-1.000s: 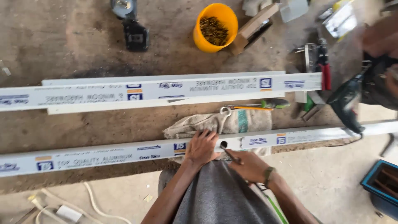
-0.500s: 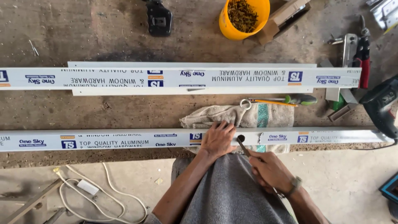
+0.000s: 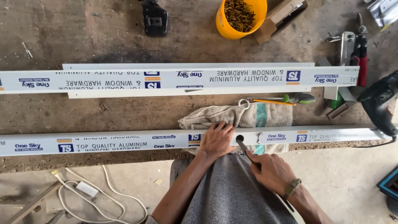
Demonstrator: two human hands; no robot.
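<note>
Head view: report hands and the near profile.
Left hand flat on near aluminium profile. Right hand holds tool at its round hole. Nothing blocking.

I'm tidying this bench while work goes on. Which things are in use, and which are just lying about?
In use:
left hand pressing the near aluminium strip
right hand holding a dark tool at the strip's round hole

Lying about:
yellow screw tub
far strips
cloth sack
screwdriver
drill

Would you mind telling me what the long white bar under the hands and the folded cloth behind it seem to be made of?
The long white bar looks like a metal profile, probably aluminium, under a smooth white film: straight edges, with a round hole. The folded cloth looks like coarse woven sacking, beige with a teal stripe, rumpled and matt.
</note>
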